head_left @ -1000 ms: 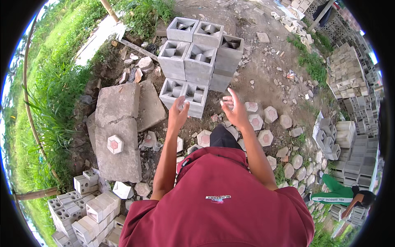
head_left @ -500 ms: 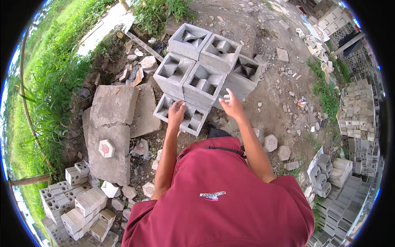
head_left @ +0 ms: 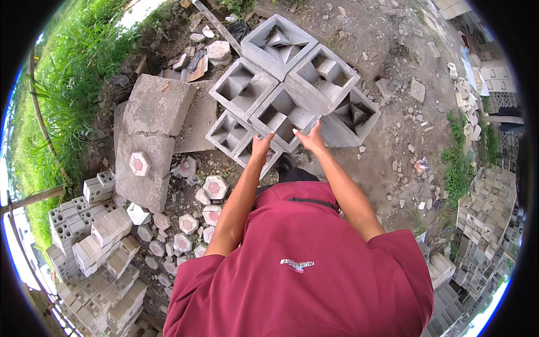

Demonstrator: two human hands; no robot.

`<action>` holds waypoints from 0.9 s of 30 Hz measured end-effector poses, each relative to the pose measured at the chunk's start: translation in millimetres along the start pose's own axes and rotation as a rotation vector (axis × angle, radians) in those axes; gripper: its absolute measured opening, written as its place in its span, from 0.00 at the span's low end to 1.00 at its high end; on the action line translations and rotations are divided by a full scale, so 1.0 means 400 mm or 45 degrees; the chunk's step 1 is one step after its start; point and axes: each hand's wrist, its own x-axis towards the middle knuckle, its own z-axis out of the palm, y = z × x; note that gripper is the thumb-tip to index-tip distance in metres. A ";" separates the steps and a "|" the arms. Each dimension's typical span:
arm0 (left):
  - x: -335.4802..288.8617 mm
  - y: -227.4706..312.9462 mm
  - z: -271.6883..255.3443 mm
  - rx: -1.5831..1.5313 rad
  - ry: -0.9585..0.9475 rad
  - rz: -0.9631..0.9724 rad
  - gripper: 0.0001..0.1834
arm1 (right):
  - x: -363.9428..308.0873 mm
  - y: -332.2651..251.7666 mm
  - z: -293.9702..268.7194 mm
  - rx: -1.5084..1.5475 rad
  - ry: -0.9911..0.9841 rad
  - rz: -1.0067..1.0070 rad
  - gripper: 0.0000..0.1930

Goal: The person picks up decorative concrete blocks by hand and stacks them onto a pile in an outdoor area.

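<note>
My left grip (head_left: 261,148) and right grip (head_left: 311,140) just reached the grey block (head_left: 283,115), near side of the stack (head_left: 328,67); near corner's now flanked. Both half-curled, thumbs at rim; can't tell if clamped.

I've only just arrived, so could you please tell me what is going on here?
A person in a red shirt has the left hand and right hand at the near edges of a hollow grey block. It sits in a cluster of similar blocks. To the left, a hexagonal paver lies on a cracked slab.
</note>
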 end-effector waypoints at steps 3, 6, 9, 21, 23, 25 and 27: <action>0.038 -0.014 0.028 -0.074 -0.033 -0.029 0.54 | -0.009 0.004 0.040 0.061 0.042 0.018 0.66; 0.041 -0.020 0.060 -0.119 0.024 0.021 0.53 | -0.017 0.011 0.059 0.154 0.044 0.145 0.65; 0.048 -0.023 0.073 -0.156 -0.002 -0.019 0.56 | -0.019 0.007 0.052 0.741 -0.197 0.406 0.60; 0.103 -0.039 0.112 -0.130 0.112 -0.073 0.48 | 0.074 0.065 0.108 0.894 -0.283 0.473 0.26; 0.084 -0.032 0.128 -0.192 0.119 0.025 0.46 | 0.069 0.077 0.104 0.879 -0.233 0.520 0.24; 0.116 -0.058 0.111 -0.205 0.161 0.021 0.45 | 0.055 0.045 0.111 0.919 -0.211 0.421 0.19; 0.137 -0.079 0.103 -0.140 0.215 0.002 0.43 | 0.035 0.030 0.106 0.931 -0.240 0.371 0.18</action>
